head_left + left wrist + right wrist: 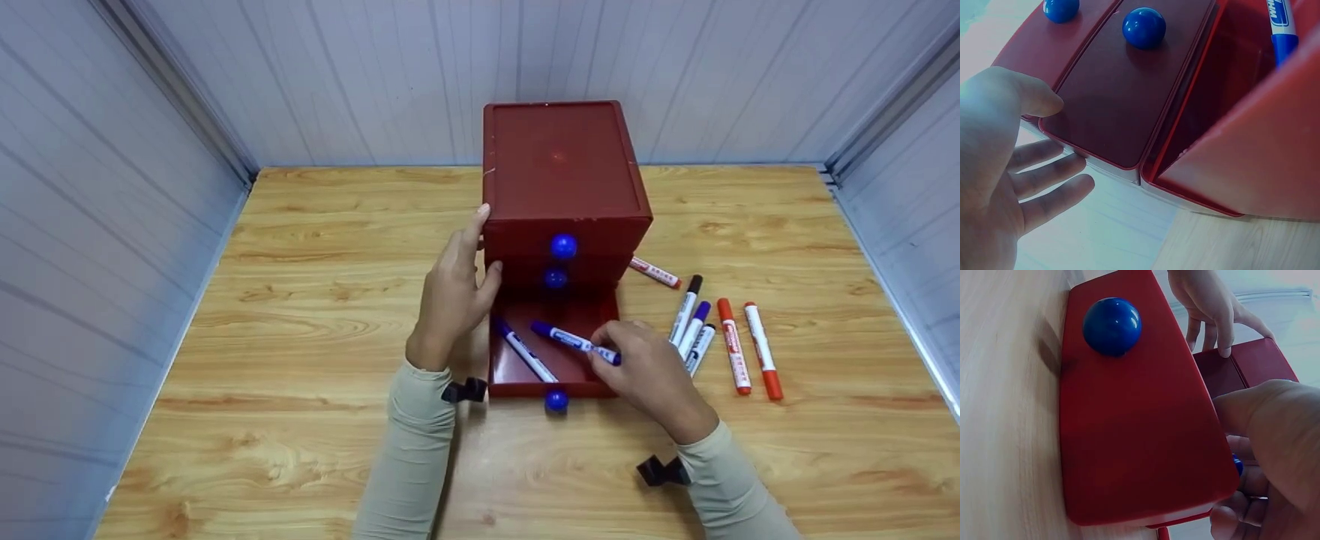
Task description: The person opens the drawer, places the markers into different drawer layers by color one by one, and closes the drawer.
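A dark red drawer cabinet [562, 165] with blue round knobs stands on the table. Its bottom drawer [517, 390] is pulled out, while the two upper drawers are closed. Over the drawer, my right hand [649, 367] pinches a blue whiteboard marker [570, 339] by one end. Another blue-capped marker [529, 356] lies slanted in the drawer's left part. My left hand [450, 296] is at the cabinet's left side, fingers extended along it and thumb at the front edge. In the right wrist view, the drawer front [1129, 439] hides most of the held marker.
Right of the cabinet, several markers lie on the wooden table [322, 300]: a red one [735, 349], a white one with a red cap [763, 349], a black-capped one [684, 311] in a cluster, and a red one [656, 272] beside the cabinet. Pale panel walls enclose the table.
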A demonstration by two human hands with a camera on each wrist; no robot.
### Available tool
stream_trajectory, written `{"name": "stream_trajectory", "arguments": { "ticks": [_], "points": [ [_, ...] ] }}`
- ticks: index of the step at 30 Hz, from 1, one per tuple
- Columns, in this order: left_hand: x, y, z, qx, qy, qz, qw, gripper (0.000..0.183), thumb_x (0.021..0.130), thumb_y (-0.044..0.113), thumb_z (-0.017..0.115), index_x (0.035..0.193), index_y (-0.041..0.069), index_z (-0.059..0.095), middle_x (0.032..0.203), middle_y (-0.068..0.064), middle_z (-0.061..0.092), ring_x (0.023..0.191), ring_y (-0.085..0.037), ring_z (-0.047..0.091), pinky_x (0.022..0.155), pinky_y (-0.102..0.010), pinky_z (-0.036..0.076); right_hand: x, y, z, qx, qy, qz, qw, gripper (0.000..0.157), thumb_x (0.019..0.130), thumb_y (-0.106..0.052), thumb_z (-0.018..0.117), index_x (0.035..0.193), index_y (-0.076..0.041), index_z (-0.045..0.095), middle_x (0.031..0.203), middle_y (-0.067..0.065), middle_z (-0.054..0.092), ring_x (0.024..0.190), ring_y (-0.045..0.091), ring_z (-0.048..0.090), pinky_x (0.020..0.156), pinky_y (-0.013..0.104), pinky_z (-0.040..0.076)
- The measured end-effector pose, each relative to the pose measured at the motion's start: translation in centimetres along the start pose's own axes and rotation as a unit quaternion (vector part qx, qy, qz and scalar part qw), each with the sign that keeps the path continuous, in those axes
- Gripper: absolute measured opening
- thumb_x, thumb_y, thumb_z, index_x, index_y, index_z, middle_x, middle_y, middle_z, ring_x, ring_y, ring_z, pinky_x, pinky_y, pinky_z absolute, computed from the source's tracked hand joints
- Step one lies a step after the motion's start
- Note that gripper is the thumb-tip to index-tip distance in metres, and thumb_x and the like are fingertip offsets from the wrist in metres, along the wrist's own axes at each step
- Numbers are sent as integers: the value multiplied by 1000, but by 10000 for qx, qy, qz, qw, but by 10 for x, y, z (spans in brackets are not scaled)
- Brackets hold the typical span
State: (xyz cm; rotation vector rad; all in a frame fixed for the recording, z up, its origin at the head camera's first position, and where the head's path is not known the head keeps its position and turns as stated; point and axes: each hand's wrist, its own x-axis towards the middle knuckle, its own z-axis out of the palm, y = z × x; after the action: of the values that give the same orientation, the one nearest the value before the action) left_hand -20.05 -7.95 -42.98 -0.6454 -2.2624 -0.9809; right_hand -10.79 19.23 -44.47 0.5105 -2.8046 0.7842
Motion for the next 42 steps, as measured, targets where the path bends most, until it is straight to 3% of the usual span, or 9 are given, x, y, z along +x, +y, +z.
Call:
{"name": "stream_trajectory", "arguments": {
  "ticks": [18,24,28,35,42],
  "points": [
    [2,2,1,-53,10,108,9999,72,93,9,63,156,18,29,118,-14,61,106,-28,64,84,-40,55,-2,2,-4,-91,-159,-314,9993,11,85,-15,76,93,-12,70,81,-5,62,77,15,53,64,33,46],
    [2,1,0,-62,-49,89,9999,73,94,10,63,157,19,27,119,-14,60,107,-27,64,82,-40,55,-2,2,-6,27,-233,-279,9993,11,89,-18,74,98,-13,71,89,-4,66,80,19,59,69,33,50],
    [2,0,-2,-20,-24,84,10000,74,93,10,64,157,19,28,120,-14,60,105,-27,64,82,-41,55,-2,1,-7,197,-41,-449,9988,10,92,-19,71,100,-13,71,92,-4,67,80,17,60,70,33,52],
    [2,-1,-2,-9,37,70,10000,74,93,9,65,156,19,28,120,-14,61,105,-24,64,82,-39,54,-2,7,-17,305,790,-853,9928,7,90,-10,70,96,-8,72,91,0,70,78,13,59,66,31,50],
    [1,0,-1,-9,16,43,10000,71,95,7,62,157,18,28,125,-14,59,107,-24,63,90,-38,53,-6,19,-26,138,941,-778,9924,8,90,-7,69,97,-6,73,86,1,69,76,16,62,64,33,51]
  ]
}}
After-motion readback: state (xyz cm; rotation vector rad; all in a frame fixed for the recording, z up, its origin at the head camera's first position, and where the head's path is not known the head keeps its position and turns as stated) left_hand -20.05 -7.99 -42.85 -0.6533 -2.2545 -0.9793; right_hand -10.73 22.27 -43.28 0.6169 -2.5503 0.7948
